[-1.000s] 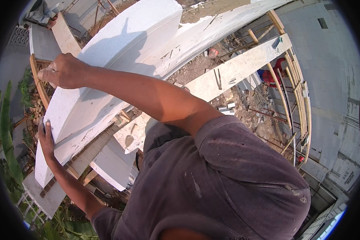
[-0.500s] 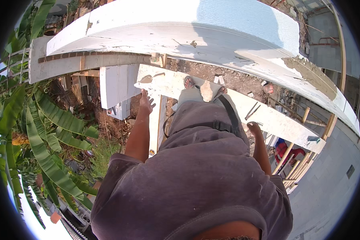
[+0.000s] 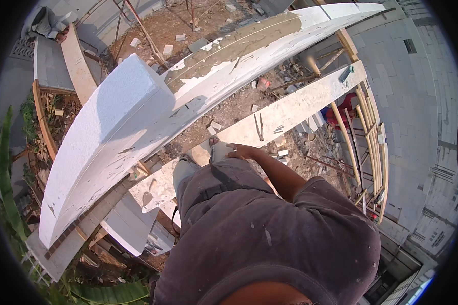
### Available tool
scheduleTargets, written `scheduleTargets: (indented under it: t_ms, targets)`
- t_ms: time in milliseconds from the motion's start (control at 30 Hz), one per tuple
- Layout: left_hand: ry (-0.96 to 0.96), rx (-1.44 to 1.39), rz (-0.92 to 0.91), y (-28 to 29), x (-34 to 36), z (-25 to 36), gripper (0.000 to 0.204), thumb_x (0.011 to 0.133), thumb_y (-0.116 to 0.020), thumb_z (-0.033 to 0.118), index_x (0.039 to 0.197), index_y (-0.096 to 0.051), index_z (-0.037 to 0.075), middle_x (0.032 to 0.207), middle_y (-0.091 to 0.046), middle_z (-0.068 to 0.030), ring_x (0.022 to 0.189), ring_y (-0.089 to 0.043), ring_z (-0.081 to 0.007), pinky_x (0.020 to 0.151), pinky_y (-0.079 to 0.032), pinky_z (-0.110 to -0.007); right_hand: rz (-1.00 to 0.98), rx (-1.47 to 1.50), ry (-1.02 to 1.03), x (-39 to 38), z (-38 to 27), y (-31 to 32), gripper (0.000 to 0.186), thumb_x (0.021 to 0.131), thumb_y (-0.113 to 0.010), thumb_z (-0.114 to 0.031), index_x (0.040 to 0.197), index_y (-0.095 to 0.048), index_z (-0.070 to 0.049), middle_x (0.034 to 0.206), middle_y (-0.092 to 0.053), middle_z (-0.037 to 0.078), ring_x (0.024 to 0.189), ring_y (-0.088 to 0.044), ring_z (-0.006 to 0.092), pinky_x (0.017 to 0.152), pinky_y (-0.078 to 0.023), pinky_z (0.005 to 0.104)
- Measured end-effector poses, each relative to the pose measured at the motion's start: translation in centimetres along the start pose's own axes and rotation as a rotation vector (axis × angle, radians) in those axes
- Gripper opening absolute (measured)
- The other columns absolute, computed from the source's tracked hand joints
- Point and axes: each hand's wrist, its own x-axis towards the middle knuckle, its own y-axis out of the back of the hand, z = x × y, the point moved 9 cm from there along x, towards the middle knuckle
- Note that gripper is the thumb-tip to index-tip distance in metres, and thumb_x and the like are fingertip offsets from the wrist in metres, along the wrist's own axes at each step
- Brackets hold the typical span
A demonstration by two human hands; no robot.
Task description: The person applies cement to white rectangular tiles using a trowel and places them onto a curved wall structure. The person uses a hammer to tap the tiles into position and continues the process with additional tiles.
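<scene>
My right hand [image 3: 240,151] is in front of my right thigh, close to the grey trouser leg [image 3: 220,152]. Its fingers look stretched out, with nothing visible in them. My left hand is out of sight. Under my feet lies a pale, stained plank [image 3: 287,118]. Two thin dark rods [image 3: 259,127] rest on it beyond my right hand. Toward the plank's left end is a brown teardrop-shaped patch or blade [image 3: 146,198]; which one I cannot tell. A teal tool [image 3: 346,74] sits at the far right end.
A long white block wall [image 3: 122,127] runs across in front of me, with grey mortar [image 3: 229,46] spread on its top at right. Wooden poles [image 3: 369,132] stand right, above a person in red [image 3: 339,113]. Rubble ground lies below. Another person [image 3: 46,24] is at far left.
My view has turned to the right, so more wall top and mortar show. My left hand has left the picture. My right hand has come inward from above the plank to my thigh.
</scene>
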Motion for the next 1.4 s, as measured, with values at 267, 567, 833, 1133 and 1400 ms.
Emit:
scheduleTargets:
  t_ms: [267,567,833,1133,1400]
  targets:
    - [0.104,0.431,-0.172,4.4,5.9,1.4,0.076,0.093,-0.048,0.065,0.133,-0.047,0.0,0.109,-0.057,-0.0162,0.084,-0.056,-0.0268,0.066,-0.042,-0.047,0.115,0.236,-0.05,-0.8,5.9,-3.7,0.067,0.091,-0.051,-0.059,0.141,-0.054,-0.015,0.144,-0.052,0.019,0.132,-0.049,0.0377,0.112,-0.036,0.0436]
    - [-0.045,0.692,-0.276,-1.5,14.3,14.5,0.076,0.094,-0.048,0.066,0.136,-0.048,0.003,0.11,-0.067,-0.014,0.076,-0.062,-0.0228,0.062,-0.048,-0.045,0.518,0.245,-0.43,-5.4,25.7,-16.6,0.065,0.09,-0.054,-0.053,0.131,-0.061,-0.003,0.131,-0.062,0.022,0.123,-0.057,0.0394,0.103,-0.046,0.0445]
    - [-0.026,0.805,-0.427,-17.6,11.1,16.5,0.091,0.09,-0.043,0.075,0.154,-0.029,0.013,0.152,-0.037,-0.0172,0.136,-0.038,-0.0365,0.105,-0.034,-0.054,0.601,1.362,-0.557,-15.0,19.5,-12.0,0.062,0.09,-0.056,-0.048,0.131,-0.06,-0.002,0.13,-0.062,0.022,0.121,-0.058,0.0282,0.101,-0.045,0.0409]
    - [-0.104,1.04,-0.429,-32.3,8.7,22.6,0.086,0.09,-0.046,0.072,0.148,-0.035,0.01,0.143,-0.043,-0.0158,0.125,-0.044,-0.0338,0.096,-0.036,-0.052,0.606,1.411,0.062,-22.6,26.1,-6.7,0.038,0.097,-0.054,-0.033,0.129,-0.062,-0.015,0.118,-0.069,0.005,0.102,-0.066,0.0178,0.093,-0.051,0.0363]
    - [-0.122,1.121,-0.51,-46.9,8.6,22.8,0.083,0.09,-0.049,0.07,0.143,-0.04,0.008,0.135,-0.048,-0.0145,0.115,-0.049,-0.0313,0.088,-0.039,-0.05,0.364,1.27,-0.306,-29.6,31.0,-4.1,0.056,0.084,-0.067,-0.019,0.138,-0.053,-0.012,0.14,-0.052,0.007,0.126,-0.051,0.0258,0.104,-0.047,0.0442]
